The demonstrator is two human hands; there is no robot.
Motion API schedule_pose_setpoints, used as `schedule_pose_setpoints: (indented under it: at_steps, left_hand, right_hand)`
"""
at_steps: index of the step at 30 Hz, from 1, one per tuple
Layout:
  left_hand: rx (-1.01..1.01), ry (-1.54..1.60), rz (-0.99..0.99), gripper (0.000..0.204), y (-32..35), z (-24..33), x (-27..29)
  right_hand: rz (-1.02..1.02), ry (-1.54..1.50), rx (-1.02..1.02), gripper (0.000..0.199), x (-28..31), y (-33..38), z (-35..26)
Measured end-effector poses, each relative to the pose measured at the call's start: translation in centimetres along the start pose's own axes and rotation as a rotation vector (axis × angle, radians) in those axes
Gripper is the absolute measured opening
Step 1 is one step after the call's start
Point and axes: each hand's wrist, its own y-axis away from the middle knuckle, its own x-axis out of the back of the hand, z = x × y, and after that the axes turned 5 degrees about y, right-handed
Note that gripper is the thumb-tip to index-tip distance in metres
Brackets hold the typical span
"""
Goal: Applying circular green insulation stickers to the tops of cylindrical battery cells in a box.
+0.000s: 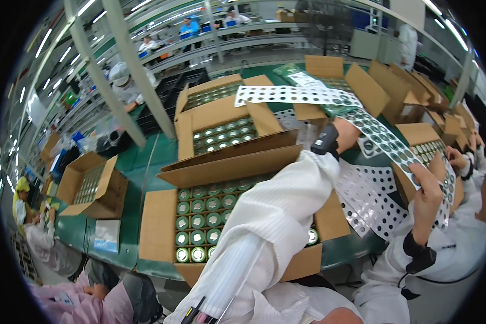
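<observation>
A long white strip of round ring stickers (386,141) stretches in the air between my two hands, its far end (286,95) trailing left over the open boxes. My left hand (348,135) grips it where it bends, though most of its fingers are hidden behind it. Lower down, my right hand (427,186) pinches the strip's edge between thumb and fingers. Under my left forearm stands an open cardboard box (159,224) packed with upright green cylindrical battery cells (198,221); the sleeve covers part of them.
More open boxes of cells stand behind (186,135), at the left (113,186) and at the right (410,132). Dotted sheets (380,208) lie on the green table (132,237). A co-worker's hand (457,161) is close on the right. Another person in pink (83,302) sits lower left.
</observation>
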Motion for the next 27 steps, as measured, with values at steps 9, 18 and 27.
schedule_pose_setpoints:
  at_steps: [9, 18, 27]
  left_hand:
    - [0.104, -0.14, -0.259, 0.03, 1.3, -1.2, 1.8]
    - [0.109, -0.159, -0.186, 0.032, 1.8, -2.1, 0.9]
    - [0.39, -0.174, -0.324, 0.049, 3.3, -3.5, 0.7]
  right_hand:
    - [0.05, 0.018, 0.036, 0.048, 0.4, 0.0, -2.2]
    - [0.139, 0.108, 0.087, 0.043, 2.3, 0.7, -3.3]
    - [0.311, 0.169, 0.088, 0.04, 7.9, 3.5, -3.5]
